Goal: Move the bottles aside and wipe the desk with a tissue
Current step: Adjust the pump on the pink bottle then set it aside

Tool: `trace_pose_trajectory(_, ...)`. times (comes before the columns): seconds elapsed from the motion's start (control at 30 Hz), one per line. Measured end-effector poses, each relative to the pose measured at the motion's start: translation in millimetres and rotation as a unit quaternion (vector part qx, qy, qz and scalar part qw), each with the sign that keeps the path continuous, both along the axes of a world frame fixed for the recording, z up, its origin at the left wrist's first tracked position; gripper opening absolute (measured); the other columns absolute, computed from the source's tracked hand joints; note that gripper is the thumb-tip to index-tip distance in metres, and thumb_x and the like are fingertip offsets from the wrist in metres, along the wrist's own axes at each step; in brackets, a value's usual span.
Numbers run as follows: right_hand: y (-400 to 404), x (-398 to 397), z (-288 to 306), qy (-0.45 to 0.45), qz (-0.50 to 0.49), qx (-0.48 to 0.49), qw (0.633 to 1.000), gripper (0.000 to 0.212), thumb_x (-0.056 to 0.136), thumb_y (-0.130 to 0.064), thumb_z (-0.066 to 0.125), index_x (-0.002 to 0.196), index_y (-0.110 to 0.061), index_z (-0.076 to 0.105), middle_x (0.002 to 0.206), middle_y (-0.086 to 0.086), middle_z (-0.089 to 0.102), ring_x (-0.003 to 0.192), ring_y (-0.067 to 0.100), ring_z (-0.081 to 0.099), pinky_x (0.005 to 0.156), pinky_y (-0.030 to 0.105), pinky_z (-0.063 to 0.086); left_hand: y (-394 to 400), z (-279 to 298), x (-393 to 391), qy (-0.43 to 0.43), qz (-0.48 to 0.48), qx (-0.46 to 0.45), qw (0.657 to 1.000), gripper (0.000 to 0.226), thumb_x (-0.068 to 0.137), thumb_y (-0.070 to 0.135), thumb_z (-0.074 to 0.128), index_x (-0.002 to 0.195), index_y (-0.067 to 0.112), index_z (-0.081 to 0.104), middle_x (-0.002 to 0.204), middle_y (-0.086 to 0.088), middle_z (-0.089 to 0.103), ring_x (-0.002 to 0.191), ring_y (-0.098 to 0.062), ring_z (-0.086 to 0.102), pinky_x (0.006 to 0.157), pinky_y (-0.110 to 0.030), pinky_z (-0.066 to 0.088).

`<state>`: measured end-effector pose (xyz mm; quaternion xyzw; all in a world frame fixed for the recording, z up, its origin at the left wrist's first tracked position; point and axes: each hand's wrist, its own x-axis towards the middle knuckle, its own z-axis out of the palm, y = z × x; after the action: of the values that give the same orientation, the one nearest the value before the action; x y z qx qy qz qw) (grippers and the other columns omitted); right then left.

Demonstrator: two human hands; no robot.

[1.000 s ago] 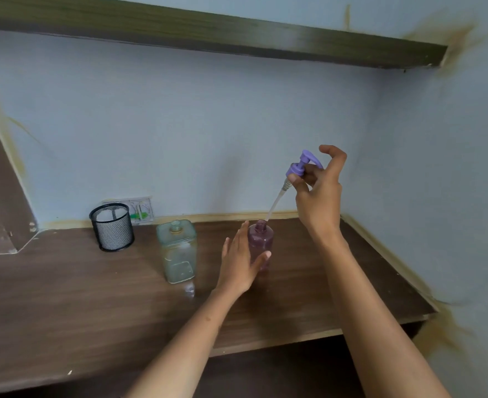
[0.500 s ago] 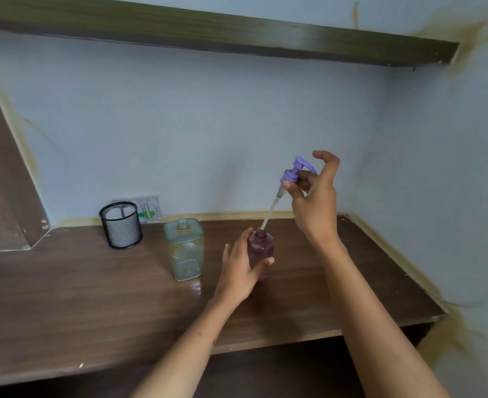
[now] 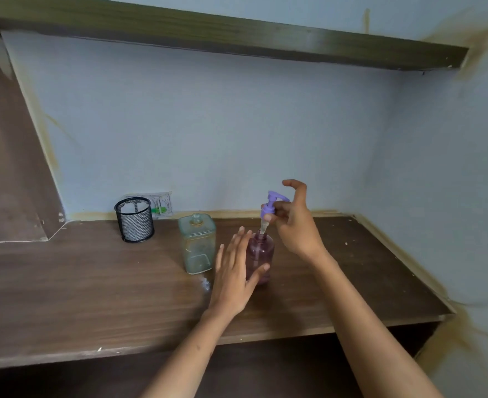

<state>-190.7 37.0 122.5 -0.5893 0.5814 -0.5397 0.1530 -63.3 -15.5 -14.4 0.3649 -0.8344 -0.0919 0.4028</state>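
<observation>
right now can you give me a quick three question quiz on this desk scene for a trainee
1. True or false: the purple pump head is fully seated on the round pink plastic bottle.
2. Which hand pinches the pump head? A. left hand B. right hand
3. Fill in: the square clear glass bottle stands between the pink bottle and the black mesh ____.

Key: 1 false; 2 B; 3 cup

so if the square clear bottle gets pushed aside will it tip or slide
The square clear bottle probably slides rather than tips: its base is broad and flat. It looks nearly empty, so likely light. With no cap on, any residue could spill if it topples.
</observation>
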Motion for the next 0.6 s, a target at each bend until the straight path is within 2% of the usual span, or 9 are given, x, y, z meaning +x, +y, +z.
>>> trace_pose_trajectory(0.07,-0.9,0.6,-9.0,0.000,0.010,0.015,1.000,0.058,0.089,0.004,0.057,0.127,-0.026,0.024,0.098,0.012,0.071,0.089,0.011,0.068,0.074,0.009,0.050,-2.3,-2.3,-0.2,-0.059,0.023,-0.024,0.998,0.073,0.095,0.063,0.027,0.153,0.025,0.002,0.162,0.006,-0.003,0.148,-0.008,-0.003,0.121,-0.044,0.004)
trace_pose_trajectory(0.17,-2.0,0.8,-17.6,0.011,0.011,0.032,0.999,0.058,0.090,0.005,0.055,0.128,-0.025,0.024,0.094,0.007,0.072,0.090,0.016,0.068,0.074,0.012,0.049,-2.0,-2.9,-1.2,-0.100,0.057,-0.044,0.992,0.074,0.097,0.063,0.021,0.153,0.022,-0.006,0.162,0.001,-0.006,0.149,-0.014,-0.006,0.119,-0.045,0.002)
trace_pose_trajectory(0.37,-4.3,0.9,-34.0,0.023,0.016,0.049,0.998,0.061,0.090,0.005,0.056,0.129,-0.030,0.026,0.096,0.002,0.070,0.089,0.004,0.068,0.082,0.020,0.054,-3.2,-6.9,-3.8,-0.129,0.066,-0.025,0.989,0.074,0.096,0.064,0.011,0.150,0.021,-0.018,0.161,0.000,-0.016,0.148,-0.017,-0.013,0.118,-0.046,-0.001)
trace_pose_trajectory(0.6,-5.4,-1.6,-39.5,-0.035,0.011,0.019,0.999,0.065,0.087,0.005,0.060,0.128,-0.034,0.027,0.097,0.006,0.069,0.089,0.008,0.070,0.081,0.025,0.057,-5.7,-7.5,-3.4,-0.137,0.056,0.009,0.989,0.074,0.091,0.067,-0.004,0.148,0.023,-0.023,0.157,0.004,-0.029,0.145,-0.015,-0.024,0.118,-0.045,-0.008)
